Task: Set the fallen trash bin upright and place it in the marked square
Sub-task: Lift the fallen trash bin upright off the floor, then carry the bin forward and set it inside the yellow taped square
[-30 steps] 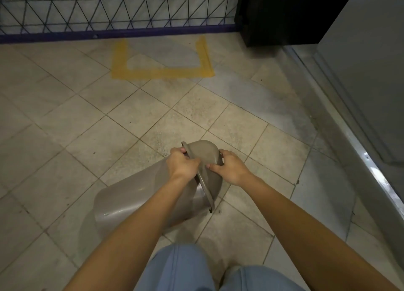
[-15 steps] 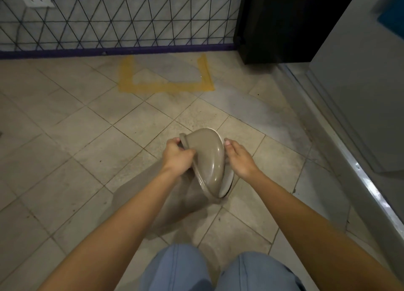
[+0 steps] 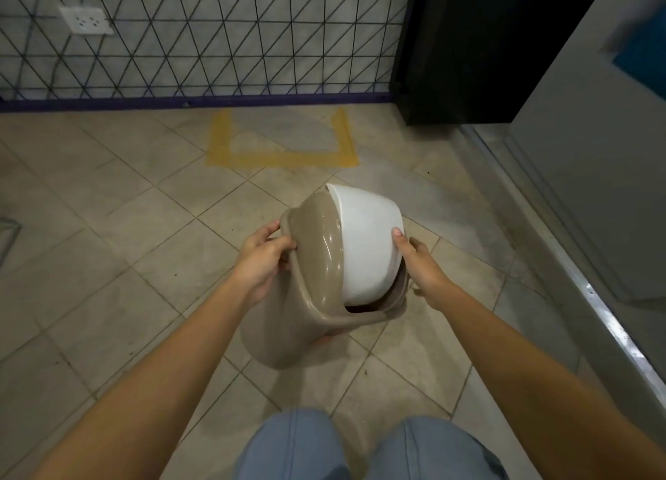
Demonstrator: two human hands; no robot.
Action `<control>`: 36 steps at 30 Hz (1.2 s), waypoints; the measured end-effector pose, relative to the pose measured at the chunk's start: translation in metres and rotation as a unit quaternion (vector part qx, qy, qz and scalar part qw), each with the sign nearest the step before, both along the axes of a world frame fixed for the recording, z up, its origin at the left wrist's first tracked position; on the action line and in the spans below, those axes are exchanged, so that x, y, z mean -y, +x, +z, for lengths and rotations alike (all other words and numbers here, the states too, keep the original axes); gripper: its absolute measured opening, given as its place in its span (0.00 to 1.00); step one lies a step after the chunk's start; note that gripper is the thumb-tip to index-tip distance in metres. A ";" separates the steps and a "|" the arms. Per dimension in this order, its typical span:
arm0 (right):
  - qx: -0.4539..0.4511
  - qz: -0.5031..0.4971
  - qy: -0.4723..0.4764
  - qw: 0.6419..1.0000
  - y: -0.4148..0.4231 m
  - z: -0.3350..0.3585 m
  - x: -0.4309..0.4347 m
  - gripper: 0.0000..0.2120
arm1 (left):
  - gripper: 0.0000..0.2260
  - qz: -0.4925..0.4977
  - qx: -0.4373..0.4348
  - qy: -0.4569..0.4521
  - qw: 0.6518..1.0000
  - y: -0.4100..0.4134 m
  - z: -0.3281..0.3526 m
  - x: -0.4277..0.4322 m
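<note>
A beige plastic trash bin (image 3: 288, 321) with a white swing flap (image 3: 367, 241) in its lid stands nearly upright on the tiled floor, its top facing me. My left hand (image 3: 265, 259) grips the lid's left rim. My right hand (image 3: 420, 263) holds the right side of the lid, thumb on the white flap. The yellow marked square (image 3: 281, 155) lies on the floor beyond the bin, against the wall; nothing stands in it.
A wire mesh wall (image 3: 201, 36) with a purple base strip runs along the back. A black cabinet (image 3: 475, 46) stands at the back right. A grey panel with a metal sill (image 3: 576, 263) runs down the right. My knees (image 3: 360, 447) are at the bottom.
The bin has swung from lying on its side to nearly upright, with both hands on its lid. The white flap has come into view. My view has tilted up towards the wall.
</note>
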State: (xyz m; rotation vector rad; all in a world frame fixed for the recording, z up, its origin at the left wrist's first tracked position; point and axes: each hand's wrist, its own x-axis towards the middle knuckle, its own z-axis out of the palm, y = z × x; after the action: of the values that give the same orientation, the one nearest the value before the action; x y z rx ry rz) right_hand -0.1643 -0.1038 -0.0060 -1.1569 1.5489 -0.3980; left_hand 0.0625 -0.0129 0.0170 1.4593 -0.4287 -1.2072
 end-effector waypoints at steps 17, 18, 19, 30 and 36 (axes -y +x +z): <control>0.066 0.065 0.062 0.994 0.012 0.010 -0.016 0.40 | 0.25 0.014 -0.002 0.010 1.000 0.033 -0.011 -0.024; 0.062 0.068 0.057 0.994 0.011 0.011 -0.016 0.45 | 0.25 0.011 0.006 0.012 1.000 0.034 -0.013 -0.025; 0.058 0.070 0.049 0.995 0.010 0.012 -0.016 0.49 | 0.25 0.008 0.013 0.013 1.000 0.035 -0.015 -0.025; 0.055 0.078 0.020 0.995 0.004 0.019 -0.025 0.45 | 0.23 0.004 0.069 0.017 0.997 0.030 -0.027 -0.031; 0.059 0.088 0.014 0.994 0.004 0.015 -0.034 0.35 | 0.24 0.013 0.089 0.030 0.995 0.030 -0.030 -0.039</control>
State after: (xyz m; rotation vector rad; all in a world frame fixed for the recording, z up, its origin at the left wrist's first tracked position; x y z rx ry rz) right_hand -0.1606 -0.0702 0.0090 -1.2153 1.3352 -0.3195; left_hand 0.0921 0.0265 -0.0127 1.6273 -0.4950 -1.0814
